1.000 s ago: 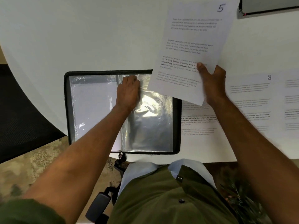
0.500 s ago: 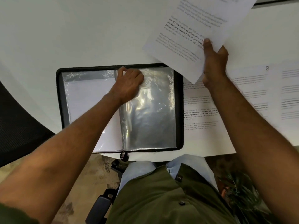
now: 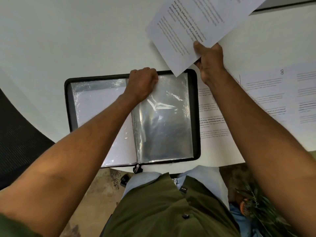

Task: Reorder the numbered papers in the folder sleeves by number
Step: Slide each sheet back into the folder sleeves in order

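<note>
so my right hand point(image 3: 211, 61) pinches a white printed sheet point(image 3: 196, 28); left hand point(image 3: 142, 82), fingers curled, seemingly grips the clear plastic sleeve point(image 3: 164, 120) top; loose pages point(image 3: 266, 93) remain unfiled.

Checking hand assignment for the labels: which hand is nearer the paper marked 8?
Right. The right hand is raised, pinching a printed sheet, just left of the paper marked 8. The left hand grips a sleeve top at the folder spine, farther left.
</note>
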`<act>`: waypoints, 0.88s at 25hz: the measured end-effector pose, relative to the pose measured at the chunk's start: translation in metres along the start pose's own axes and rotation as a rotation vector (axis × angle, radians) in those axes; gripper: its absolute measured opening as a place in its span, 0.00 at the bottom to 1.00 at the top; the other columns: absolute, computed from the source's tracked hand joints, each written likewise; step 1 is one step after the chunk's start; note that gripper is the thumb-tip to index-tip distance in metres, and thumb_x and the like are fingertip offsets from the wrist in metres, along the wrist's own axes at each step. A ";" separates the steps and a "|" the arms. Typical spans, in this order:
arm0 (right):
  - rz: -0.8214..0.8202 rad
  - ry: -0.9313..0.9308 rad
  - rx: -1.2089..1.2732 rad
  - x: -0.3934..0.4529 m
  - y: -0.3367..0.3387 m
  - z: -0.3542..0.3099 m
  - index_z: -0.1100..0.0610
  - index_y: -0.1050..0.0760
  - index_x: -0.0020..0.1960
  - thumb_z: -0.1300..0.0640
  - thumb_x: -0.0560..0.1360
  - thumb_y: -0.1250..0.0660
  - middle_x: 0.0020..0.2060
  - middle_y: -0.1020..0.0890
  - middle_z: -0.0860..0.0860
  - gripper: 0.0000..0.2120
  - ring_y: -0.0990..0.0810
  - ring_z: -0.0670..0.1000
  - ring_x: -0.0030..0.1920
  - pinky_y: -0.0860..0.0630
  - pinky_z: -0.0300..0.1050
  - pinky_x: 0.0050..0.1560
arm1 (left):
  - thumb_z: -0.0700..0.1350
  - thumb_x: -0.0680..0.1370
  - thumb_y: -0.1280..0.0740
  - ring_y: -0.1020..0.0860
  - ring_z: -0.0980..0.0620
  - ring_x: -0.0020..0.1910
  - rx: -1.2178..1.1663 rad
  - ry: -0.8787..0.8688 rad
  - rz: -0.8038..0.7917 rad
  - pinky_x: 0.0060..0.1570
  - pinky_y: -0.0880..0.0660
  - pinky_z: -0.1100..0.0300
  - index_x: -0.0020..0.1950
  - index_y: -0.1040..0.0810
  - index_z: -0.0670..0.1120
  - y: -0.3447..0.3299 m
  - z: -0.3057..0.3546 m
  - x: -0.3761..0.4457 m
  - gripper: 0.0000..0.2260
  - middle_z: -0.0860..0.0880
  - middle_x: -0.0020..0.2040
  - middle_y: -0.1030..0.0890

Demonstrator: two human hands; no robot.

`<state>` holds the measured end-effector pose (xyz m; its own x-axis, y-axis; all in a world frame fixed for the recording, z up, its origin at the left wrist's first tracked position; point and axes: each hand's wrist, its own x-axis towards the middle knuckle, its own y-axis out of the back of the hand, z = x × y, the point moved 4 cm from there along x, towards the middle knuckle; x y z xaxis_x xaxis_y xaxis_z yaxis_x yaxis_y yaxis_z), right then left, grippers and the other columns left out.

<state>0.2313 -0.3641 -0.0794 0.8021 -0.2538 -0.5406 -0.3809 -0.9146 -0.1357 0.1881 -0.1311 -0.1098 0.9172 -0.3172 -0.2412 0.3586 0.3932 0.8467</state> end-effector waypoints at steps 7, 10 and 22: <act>-0.001 -0.020 -0.035 0.024 -0.016 0.011 0.59 0.24 0.66 0.66 0.78 0.29 0.58 0.16 0.54 0.17 0.15 0.54 0.56 0.16 0.56 0.55 | 0.42 0.80 0.39 0.21 0.43 0.47 0.024 0.006 0.032 0.55 0.33 0.50 0.51 0.23 0.48 -0.008 0.006 -0.003 0.05 0.49 0.45 0.17; -0.024 -0.041 -0.070 0.029 -0.022 0.021 0.58 0.23 0.64 0.65 0.78 0.28 0.56 0.15 0.53 0.16 0.15 0.53 0.54 0.16 0.54 0.52 | 0.42 0.79 0.39 0.21 0.43 0.46 0.007 0.004 0.038 0.54 0.31 0.49 0.50 0.24 0.49 -0.008 0.006 -0.004 0.05 0.50 0.43 0.18; -0.280 -0.155 -0.207 0.035 -0.014 0.033 0.57 0.24 0.66 0.65 0.78 0.28 0.61 0.16 0.54 0.18 0.16 0.53 0.59 0.18 0.55 0.58 | 0.48 0.83 0.39 0.20 0.45 0.43 0.028 -0.012 0.090 0.54 0.31 0.50 0.52 0.20 0.47 0.001 0.006 0.002 0.09 0.48 0.43 0.16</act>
<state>0.2492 -0.3495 -0.1240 0.7770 0.0514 -0.6274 -0.0427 -0.9901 -0.1340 0.1893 -0.1366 -0.1067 0.9434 -0.2917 -0.1577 0.2694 0.3967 0.8775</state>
